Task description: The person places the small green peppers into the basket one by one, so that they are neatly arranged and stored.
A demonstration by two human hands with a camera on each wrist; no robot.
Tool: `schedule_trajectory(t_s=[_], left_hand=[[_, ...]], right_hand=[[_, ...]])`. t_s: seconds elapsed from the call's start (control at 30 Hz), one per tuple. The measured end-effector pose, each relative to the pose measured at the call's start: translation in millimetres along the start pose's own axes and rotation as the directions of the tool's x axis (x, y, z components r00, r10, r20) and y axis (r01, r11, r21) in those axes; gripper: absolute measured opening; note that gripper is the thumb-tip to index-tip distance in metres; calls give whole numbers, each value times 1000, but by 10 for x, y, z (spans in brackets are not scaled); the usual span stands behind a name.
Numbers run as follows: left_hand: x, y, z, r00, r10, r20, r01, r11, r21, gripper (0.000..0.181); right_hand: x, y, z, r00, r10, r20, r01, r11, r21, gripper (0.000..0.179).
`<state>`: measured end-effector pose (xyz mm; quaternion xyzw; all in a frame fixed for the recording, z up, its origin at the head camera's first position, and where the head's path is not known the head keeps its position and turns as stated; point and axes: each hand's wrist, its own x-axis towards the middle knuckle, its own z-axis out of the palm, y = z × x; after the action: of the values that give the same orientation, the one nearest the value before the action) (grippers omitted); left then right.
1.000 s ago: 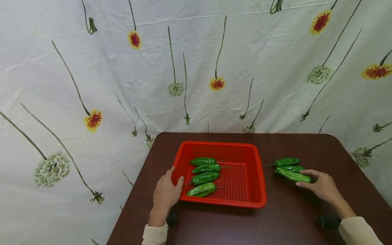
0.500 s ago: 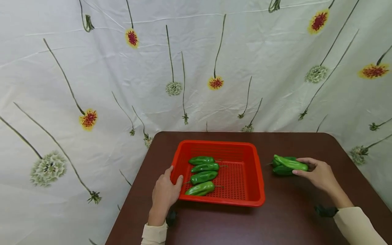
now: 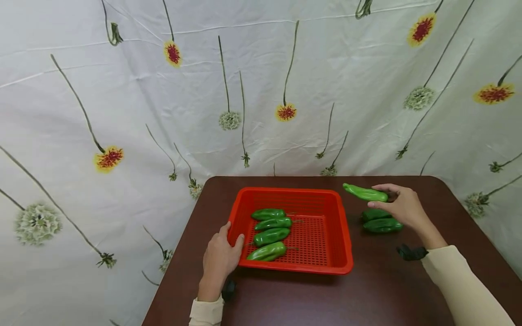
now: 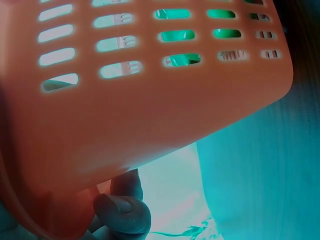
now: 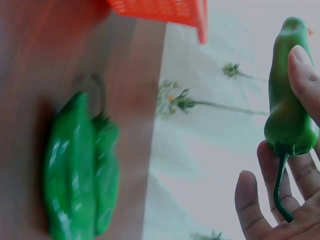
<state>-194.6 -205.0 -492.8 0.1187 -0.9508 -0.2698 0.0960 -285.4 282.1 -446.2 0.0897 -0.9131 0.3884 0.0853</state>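
The left grip (image 3: 221, 254) clasps the red basket (image 3: 293, 267), presumably for steadiness, while the right grip (image 3: 401, 207) pinches a raised pepper (image 3: 364, 194).

peppers (image 3: 367, 194) grn | basket (image 3: 293, 268) red | tbl (image 3: 293, 299) dk brn | cloth (image 3: 261, 59) wht, flwr print

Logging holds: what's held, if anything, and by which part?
Right grip: green pepper, by its body, stem toward palm. Left grip: red basket, by its left rim.

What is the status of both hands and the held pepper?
Left hand grips red basket. Right hand holds green pepper clear of table. No obstacle seen.
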Motion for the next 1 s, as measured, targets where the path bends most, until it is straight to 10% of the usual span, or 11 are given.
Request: schedule_trajectory(t_s=[1.0], left_hand=[[-58,8,-44,1000,6,-20,-5,1000,15,68]], right_hand=[[543,-895,565,984,-114,135,97,988,123,57]])
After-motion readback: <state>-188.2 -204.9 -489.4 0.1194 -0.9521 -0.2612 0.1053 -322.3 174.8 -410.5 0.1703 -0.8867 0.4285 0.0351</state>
